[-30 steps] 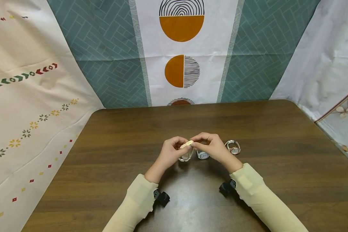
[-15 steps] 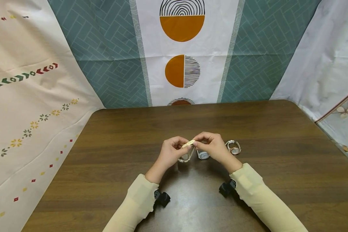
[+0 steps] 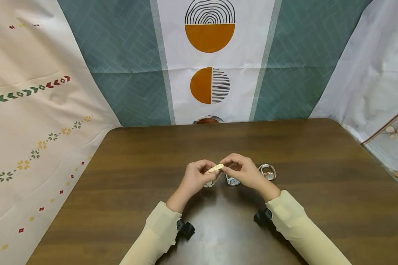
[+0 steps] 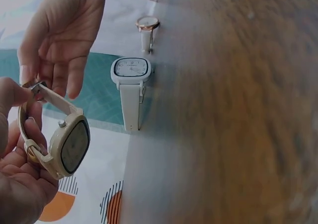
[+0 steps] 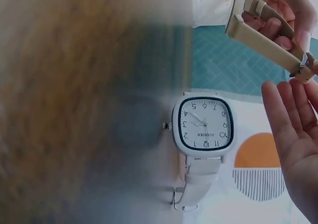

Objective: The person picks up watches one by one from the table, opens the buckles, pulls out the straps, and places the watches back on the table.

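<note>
A beige wristwatch point(image 4: 74, 144) with a rounded-square case is held up off the table, its strap bent into a loop. My left hand point(image 3: 193, 177) grips the strap point(image 5: 268, 50), fingers inside the loop. My right hand point(image 3: 243, 170) pinches the strap's end by the metal buckle point(image 4: 36, 88), its other fingers loosely extended in the left wrist view. In the head view the fingers hide part of the watch face. Just below the right hand, a white square-faced wristwatch point(image 5: 204, 125) rests on the table, dial showing.
A third wristwatch point(image 3: 268, 172), with a round rose-gold case and pale strap, sits on the table right of the right hand. The brown wooden table point(image 3: 136, 206) ends at patterned cloth hangings point(image 3: 132, 88) behind and at both sides. Both wrists wear black cameras point(image 3: 187, 230).
The head view has tipped slightly, so everything sits a little lower. The beige watch has turned a bit, showing less of its face. Both hands stay at its strap.
</note>
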